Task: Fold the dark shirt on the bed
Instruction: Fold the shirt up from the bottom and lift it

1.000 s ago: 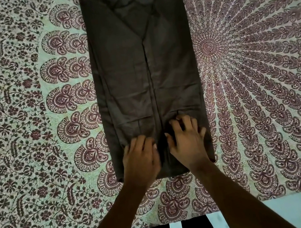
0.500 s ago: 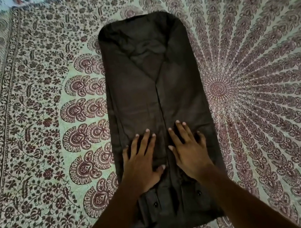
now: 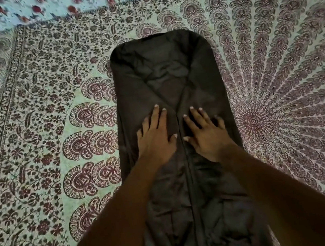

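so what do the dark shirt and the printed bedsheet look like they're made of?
Dark shirt: thin woven cloth, probably cotton or a blend, matte with a faint sheen; it shows soft creases and lies flat under the left hand and right hand.
Printed bedsheet: light woven cotton by the look, matte, with a block-print style maroon pattern. Fibre can't be confirmed.

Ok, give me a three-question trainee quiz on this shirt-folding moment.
1. True or false: both hands lie flat, palms down, on the dark shirt.
2. The shirt's side panels are: A) spread wide, B) folded inward to meet along the middle, C) rolled up.
3. Which hand is nearer the round mandala centre printed on the bedspread?

Key: 1 true. 2 B. 3 the right hand, not the left hand.
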